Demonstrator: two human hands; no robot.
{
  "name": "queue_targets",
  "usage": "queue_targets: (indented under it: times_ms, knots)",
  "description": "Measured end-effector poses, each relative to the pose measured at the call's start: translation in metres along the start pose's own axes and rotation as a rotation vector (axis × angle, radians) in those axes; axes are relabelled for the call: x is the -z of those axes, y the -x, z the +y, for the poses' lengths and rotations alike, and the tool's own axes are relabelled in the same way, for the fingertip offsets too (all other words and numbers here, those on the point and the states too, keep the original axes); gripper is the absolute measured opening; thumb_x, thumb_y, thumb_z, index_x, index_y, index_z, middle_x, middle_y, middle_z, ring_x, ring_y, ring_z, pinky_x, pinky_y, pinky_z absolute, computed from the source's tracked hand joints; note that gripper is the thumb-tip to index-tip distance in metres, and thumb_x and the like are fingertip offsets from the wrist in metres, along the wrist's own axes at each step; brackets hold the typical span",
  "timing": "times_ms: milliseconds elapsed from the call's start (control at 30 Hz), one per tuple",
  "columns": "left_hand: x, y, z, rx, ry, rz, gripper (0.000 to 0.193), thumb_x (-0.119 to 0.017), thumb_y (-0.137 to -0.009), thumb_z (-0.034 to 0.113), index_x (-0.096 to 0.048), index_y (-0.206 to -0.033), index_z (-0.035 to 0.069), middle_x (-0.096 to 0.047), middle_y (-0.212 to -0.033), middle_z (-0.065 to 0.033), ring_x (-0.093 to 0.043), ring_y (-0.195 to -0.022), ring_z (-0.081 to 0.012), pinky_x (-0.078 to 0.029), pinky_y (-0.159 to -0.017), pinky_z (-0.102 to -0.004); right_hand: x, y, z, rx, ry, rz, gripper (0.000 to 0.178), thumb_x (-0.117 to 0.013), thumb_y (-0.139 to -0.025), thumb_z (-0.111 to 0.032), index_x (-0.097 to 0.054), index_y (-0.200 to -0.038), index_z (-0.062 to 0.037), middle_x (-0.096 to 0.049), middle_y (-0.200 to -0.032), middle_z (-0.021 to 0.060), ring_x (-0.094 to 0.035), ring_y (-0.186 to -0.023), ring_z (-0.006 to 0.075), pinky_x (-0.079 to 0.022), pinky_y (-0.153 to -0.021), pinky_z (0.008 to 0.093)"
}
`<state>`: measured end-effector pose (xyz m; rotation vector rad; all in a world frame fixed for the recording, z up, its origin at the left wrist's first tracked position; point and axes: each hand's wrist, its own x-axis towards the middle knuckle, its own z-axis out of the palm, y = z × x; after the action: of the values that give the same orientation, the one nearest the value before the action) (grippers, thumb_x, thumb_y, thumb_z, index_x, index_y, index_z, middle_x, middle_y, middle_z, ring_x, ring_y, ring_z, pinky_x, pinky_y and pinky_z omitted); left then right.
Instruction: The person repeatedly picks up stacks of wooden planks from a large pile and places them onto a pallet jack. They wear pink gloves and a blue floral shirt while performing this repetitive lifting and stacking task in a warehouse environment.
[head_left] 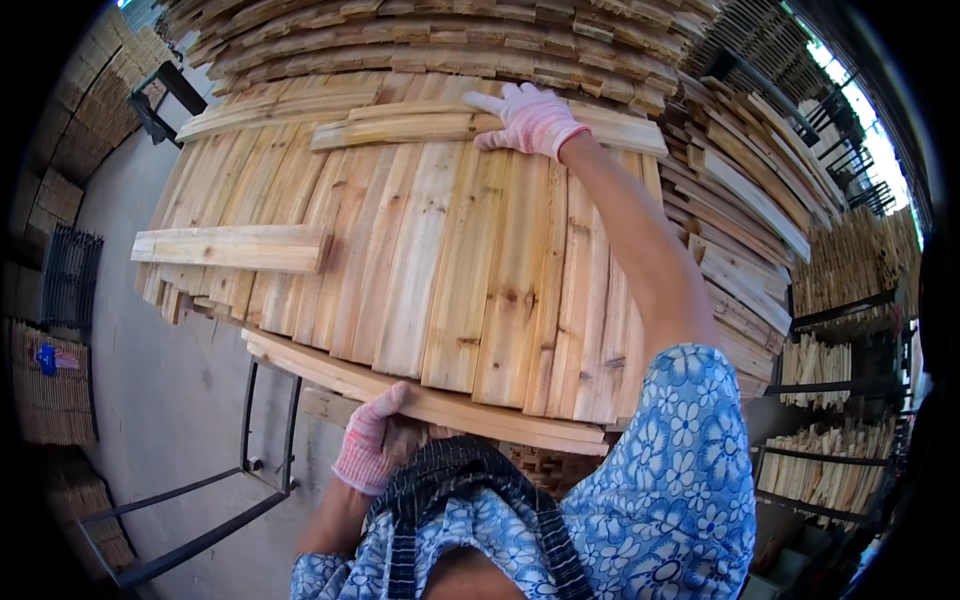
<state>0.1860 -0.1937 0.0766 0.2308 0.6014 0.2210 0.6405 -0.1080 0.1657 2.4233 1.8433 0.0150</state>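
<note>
A layer of narrow wooden boards (440, 240) lies side by side in front of me, running away from me. Across its far end lies a wooden plank (400, 128). My right hand (530, 122), in a pale pink-and-white knit glove, straddles this plank, thumb on the near side and fingers over the far side. At the near edge, my left hand (368, 442), in a matching glove, is closed on a long front board (480, 412). Its thumb shows against the board; the other fingers are mostly hidden.
A short crosspiece (235, 248) lies at the left, another strip (280, 106) at the far left. High stacked boards (450, 45) stand behind, with loose lumber (740, 200) at the right. A black metal frame (220, 510) stands on the concrete floor (150, 380) at lower left.
</note>
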Motion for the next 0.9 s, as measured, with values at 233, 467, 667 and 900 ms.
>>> queue_targets:
  times_ms: [233,467,667,900]
  knots:
    - [-0.006,0.014,-0.014,-0.07,-0.014,0.014,0.067,-0.076,-0.092,0.022,-0.042,-0.141,-0.009,-0.053,-0.138,-0.0277,-0.058,-0.124,-0.0466,-0.055,-0.099,-0.062,0.001,0.009,0.019,0.036,0.014,0.058,0.079,-0.058,-0.093,-0.067,-0.034,-0.161,-0.0347,-0.053,-0.144,0.0199,-0.049,-0.136,0.0377,-0.041,-0.109,0.0512]
    - [-0.009,-0.008,-0.007,0.072,0.181,-0.072,0.06,-0.067,-0.1,0.021,-0.038,-0.141,-0.012,-0.05,-0.139,-0.0304,-0.055,-0.126,-0.0529,-0.048,-0.104,-0.0716,0.0,0.0,0.006,0.037,0.051,0.065,0.077,-0.056,-0.093,-0.067,-0.037,-0.16,-0.032,-0.055,-0.143,0.0212,-0.05,-0.134,0.04,-0.042,-0.109,0.0529]
    - [-0.029,-0.001,-0.01,-0.054,0.1,-0.036,0.047,-0.069,-0.099,0.021,-0.05,-0.133,-0.006,-0.058,-0.131,-0.0278,-0.059,-0.123,-0.0472,-0.051,-0.103,-0.0677,0.021,0.02,-0.016,-0.098,0.235,0.017,0.077,-0.057,-0.094,-0.064,-0.036,-0.16,-0.0302,-0.052,-0.145,0.02,-0.049,-0.136,0.0377,-0.042,-0.109,0.0528]
    - [0.016,0.036,-0.03,-0.074,0.118,0.026,0.049,-0.074,-0.095,0.023,-0.051,-0.132,0.0,-0.059,-0.131,-0.0232,-0.06,-0.124,-0.0438,-0.052,-0.102,-0.0661,0.014,0.128,-0.066,0.224,0.078,0.024,0.075,-0.067,-0.093,-0.048,-0.039,-0.16,-0.027,-0.048,-0.147,0.0224,-0.045,-0.138,0.0411,-0.035,-0.115,0.0505]
